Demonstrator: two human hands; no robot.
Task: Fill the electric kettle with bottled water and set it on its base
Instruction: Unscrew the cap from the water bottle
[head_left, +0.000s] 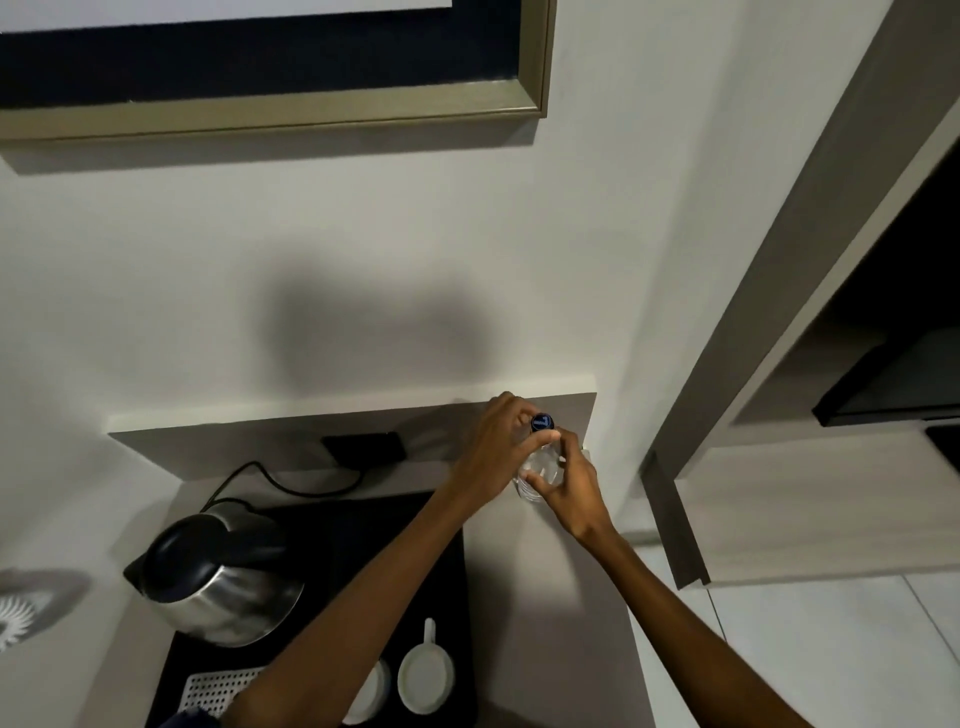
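In the head view, the bottle stands upright at the back right of the surface, long axis vertical, its dark cap on top. The left hand pinches the cap while the right hand wraps the clear body. The kettle sits on the black tray at left, spout pointing left, well apart from the bottle.

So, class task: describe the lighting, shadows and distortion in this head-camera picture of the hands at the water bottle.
Head view: dim, with light from behind the person throwing a soft dark shadow on the wall. The steel kettle shows dull glare. Wide-angle bending slants the picture frame and the door frame. Both hands, left hand and right hand, look slightly soft around the water bottle.
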